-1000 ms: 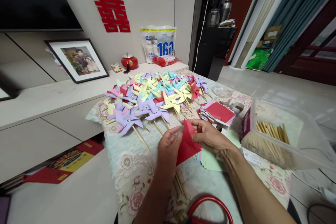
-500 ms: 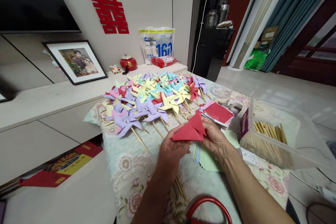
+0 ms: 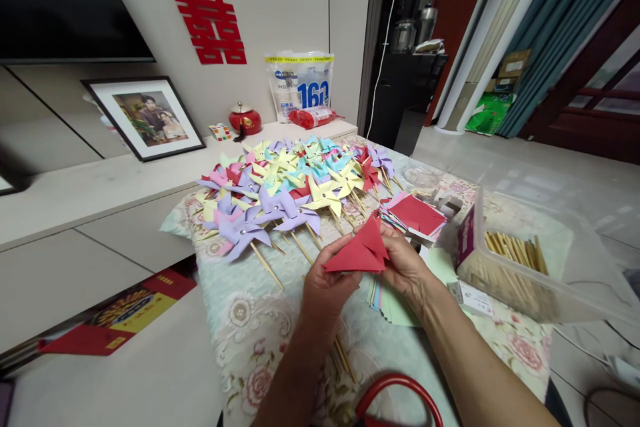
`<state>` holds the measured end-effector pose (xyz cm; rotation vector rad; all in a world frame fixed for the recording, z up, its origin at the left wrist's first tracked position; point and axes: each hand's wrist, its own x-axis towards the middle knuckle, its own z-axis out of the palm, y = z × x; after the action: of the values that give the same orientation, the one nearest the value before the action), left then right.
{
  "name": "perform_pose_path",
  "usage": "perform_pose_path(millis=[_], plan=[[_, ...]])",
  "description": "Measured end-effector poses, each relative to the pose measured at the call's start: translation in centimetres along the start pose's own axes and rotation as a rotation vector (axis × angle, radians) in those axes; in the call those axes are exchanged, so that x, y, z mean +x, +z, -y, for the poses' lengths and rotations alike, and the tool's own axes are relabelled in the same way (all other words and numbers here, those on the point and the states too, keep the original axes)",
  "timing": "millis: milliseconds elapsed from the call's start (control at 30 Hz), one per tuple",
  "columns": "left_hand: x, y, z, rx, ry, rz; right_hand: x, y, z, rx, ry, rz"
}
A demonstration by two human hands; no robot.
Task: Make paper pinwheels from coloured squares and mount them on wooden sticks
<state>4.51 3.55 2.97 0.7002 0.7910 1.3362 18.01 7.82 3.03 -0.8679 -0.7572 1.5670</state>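
Between my two hands is a sheet of red paper (image 3: 359,252), folded into a triangle with slits cut in it. My left hand (image 3: 327,280) grips its left corner, fingers beneath and thumb side along the edge. On the other side my right hand (image 3: 403,261) pinches the right edge; some of its fingers are hidden behind the paper. Beyond the hands lie many finished paper pinwheels (image 3: 283,208) on wooden sticks. A stack of red and pink paper squares (image 3: 419,215) is just past my right hand, and pale green sheets (image 3: 403,310) lie beneath its wrist.
A clear plastic box (image 3: 520,300) with wooden sticks (image 3: 515,252) stands at the right. Red-handled scissors (image 3: 400,380) lie at the front edge, with loose sticks (image 3: 344,357) nearby. A small white box (image 3: 470,298) sits by my right forearm. A floral cloth (image 3: 250,347) covers the table.
The red folded paper has shifted slightly left and down and tilted a little. Both hands stay on it, with the fingers adjusted slightly.
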Motion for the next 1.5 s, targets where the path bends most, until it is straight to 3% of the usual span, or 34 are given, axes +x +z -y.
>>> perform_pose_path(millis=[367,700,900,1167,1500], plan=[[0.1,-0.6,-0.6,-0.045,-0.074,-0.013,-0.7,1.2,0.2,0.018,0.082,-0.034],[0.0,-0.8,-0.8,-0.045,-0.071,-0.032,-0.6,1.5,-0.3,-0.039,0.053,-0.085],[0.3,-0.8,-0.2,-0.020,-0.025,-0.060,-0.8,1.3,-0.4,-0.079,0.067,-0.029],[0.3,-0.3,-0.3,-0.069,0.010,-0.213,-1.5,1.6,0.1,-0.100,0.153,0.116],[0.5,-0.7,-0.2,-0.110,-0.027,-0.196,-1.2,1.5,-0.2,-0.092,0.155,0.005]])
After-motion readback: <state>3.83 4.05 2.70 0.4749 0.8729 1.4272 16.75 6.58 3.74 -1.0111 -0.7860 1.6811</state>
